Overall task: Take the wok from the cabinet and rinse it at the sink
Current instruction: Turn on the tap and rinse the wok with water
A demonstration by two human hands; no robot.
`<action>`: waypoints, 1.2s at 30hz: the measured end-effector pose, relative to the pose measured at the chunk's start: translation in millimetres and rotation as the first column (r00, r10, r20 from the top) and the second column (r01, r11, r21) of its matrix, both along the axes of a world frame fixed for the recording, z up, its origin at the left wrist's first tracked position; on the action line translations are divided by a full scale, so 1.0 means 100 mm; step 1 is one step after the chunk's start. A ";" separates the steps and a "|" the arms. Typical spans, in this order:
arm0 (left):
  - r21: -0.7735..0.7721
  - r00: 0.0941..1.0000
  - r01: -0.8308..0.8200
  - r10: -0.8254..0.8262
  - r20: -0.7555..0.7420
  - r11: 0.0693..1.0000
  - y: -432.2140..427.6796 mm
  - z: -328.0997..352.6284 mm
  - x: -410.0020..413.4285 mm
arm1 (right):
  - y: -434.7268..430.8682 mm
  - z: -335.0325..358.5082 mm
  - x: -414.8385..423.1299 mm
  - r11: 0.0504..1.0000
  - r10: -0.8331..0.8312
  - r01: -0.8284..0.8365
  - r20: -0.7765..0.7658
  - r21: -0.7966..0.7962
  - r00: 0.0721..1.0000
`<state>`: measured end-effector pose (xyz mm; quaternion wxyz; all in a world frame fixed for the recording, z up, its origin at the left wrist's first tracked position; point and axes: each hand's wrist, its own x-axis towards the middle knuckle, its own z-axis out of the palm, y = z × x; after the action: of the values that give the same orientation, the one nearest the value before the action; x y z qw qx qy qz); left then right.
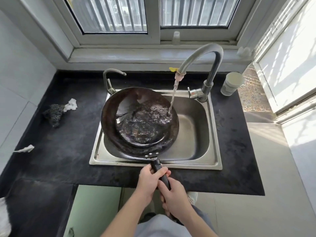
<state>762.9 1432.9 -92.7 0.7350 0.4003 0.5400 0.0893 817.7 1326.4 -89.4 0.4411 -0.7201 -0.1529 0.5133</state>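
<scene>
From the head view, the wok sits tilted over the left half of the sink, its handle crossing the near rim. The tap runs a stream onto the wok's right inner wall, and water pools inside. To rinse well, I judge it best to swirl the pool round the walls, then tip it out toward the sink's free right side, rim held low against splashing. The left hand wraps the handle nearer the wok; the right hand grips it just behind, both closed tightly.
</scene>
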 end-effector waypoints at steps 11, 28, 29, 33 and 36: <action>-0.268 0.956 0.095 -0.014 0.292 0.959 -0.21 -0.14 0.08 | -0.31 -0.08 -0.06 0.980 0.055 0.025 0.395 -0.196 0.917; -0.359 0.942 0.009 0.113 0.317 0.933 -0.06 -0.02 0.01 | -0.13 0.08 -0.01 0.986 0.094 -0.033 0.379 -0.164 0.921; -0.410 0.926 -0.001 0.156 0.343 0.912 -0.04 -0.03 0.00 | -0.12 0.08 -0.01 0.986 0.100 -0.040 0.377 -0.164 0.921; -0.400 0.928 0.014 0.137 0.346 0.916 0.01 -0.07 -0.07 | -0.08 0.08 -0.03 0.984 0.101 -0.044 0.333 -0.175 0.938; -0.321 0.947 0.024 0.081 0.311 0.947 0.02 -0.08 -0.10 | -0.04 0.09 -0.07 0.985 0.091 -0.040 0.308 -0.169 0.947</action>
<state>752.8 1435.3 -100.5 0.8666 0.2476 0.4267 0.0749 810.9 1322.2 -80.6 0.3343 -0.8203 -0.2033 0.4170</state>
